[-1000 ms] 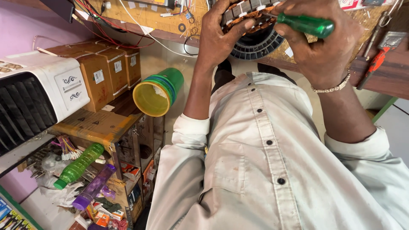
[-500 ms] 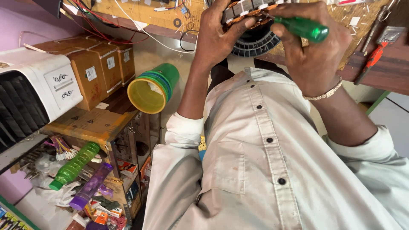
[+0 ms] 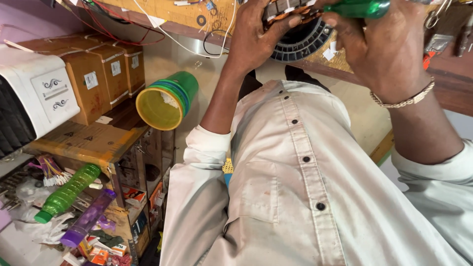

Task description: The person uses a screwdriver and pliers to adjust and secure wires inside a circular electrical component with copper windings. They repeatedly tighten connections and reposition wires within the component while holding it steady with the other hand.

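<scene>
The person's pale buttoned shirt fills most of the view, its sleeves rolled up on both arms. Along the top runs a wooden worktop, seen from its near edge, with red and white wires trailing over that edge on the left side.

To the left stands a wooden shelf unit. On its top sit several brown cardboard boxes in a row, and a white appliance with a dark grille stands just beside them at the far left. A stack of plastic tubs, green outside and yellow inside, lies on its side at the shelf's right edge, its mouth facing the camera.

At the worktop's near edge, close to the middle, is a round motor part with a black ribbed ring below and copper windings above. The left hand is wrapped around its left side, thumb pressed over the top. The right hand, with a metal bracelet on the wrist, is closed around a green-handled screwdriver, held just above the motor part; whether the tip touches it cannot be told.

Lower on the shelf unit lie a green plastic bottle and a purple bottle, side by side, with small packets near them.
</scene>
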